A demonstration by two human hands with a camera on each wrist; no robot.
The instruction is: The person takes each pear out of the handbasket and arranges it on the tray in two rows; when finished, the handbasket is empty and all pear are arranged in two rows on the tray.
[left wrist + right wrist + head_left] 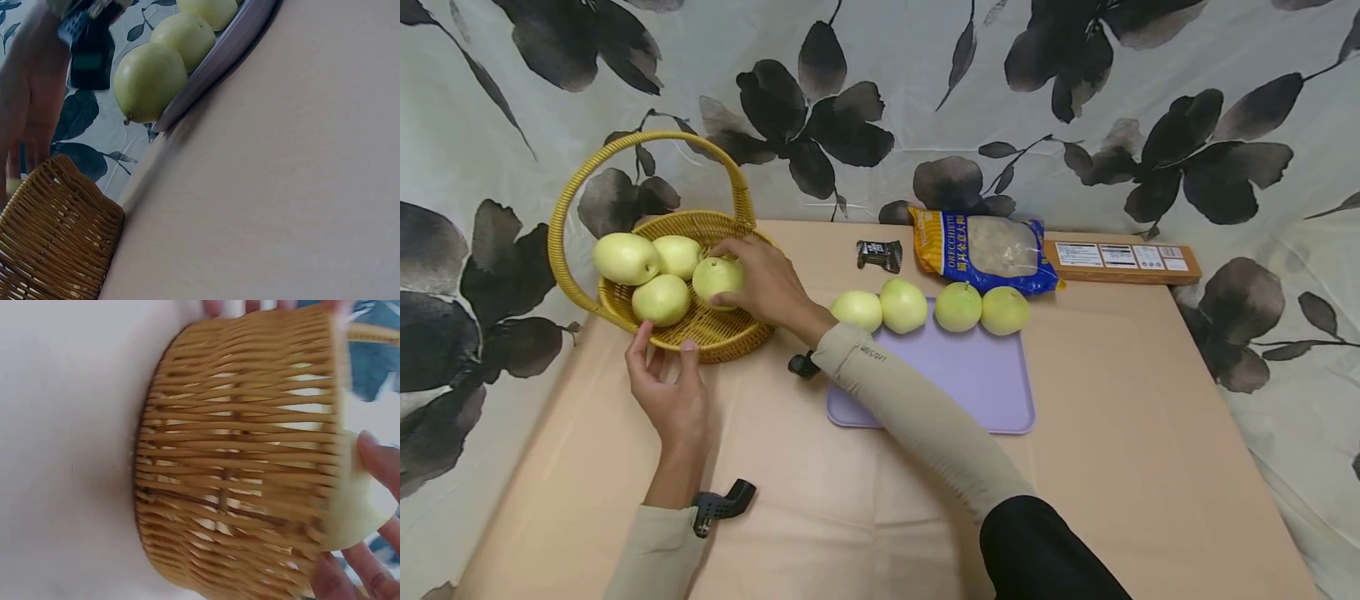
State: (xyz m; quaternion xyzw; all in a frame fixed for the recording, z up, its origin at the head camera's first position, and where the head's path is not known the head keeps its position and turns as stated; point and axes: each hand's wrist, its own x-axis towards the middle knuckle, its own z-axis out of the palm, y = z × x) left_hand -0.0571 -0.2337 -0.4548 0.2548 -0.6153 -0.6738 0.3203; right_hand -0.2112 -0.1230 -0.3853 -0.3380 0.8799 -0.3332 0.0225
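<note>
A yellow wicker basket (718, 337) with a tall handle stands at the left of the table, several pale green pears (627, 258) inside it. My right hand (771, 279) reaches over its right rim and grips a pear (713, 279) there. In the right wrist view, thumb and fingers lie around that pear (353, 500) at the rim. My left hand (668, 396) is at the near side of the basket, fingers spread and touching it by the rim. More pears (904, 305) sit in a row along the far edge of a lilac tray (958, 392).
Behind the tray lie a blue and yellow pasta bag (988, 254), a small dark wrapped snack (880, 255) and a long brown box (1123, 260) with white labels. A floral cloth (925, 75) hangs behind the table. My right forearm (925, 417) crosses over the tray.
</note>
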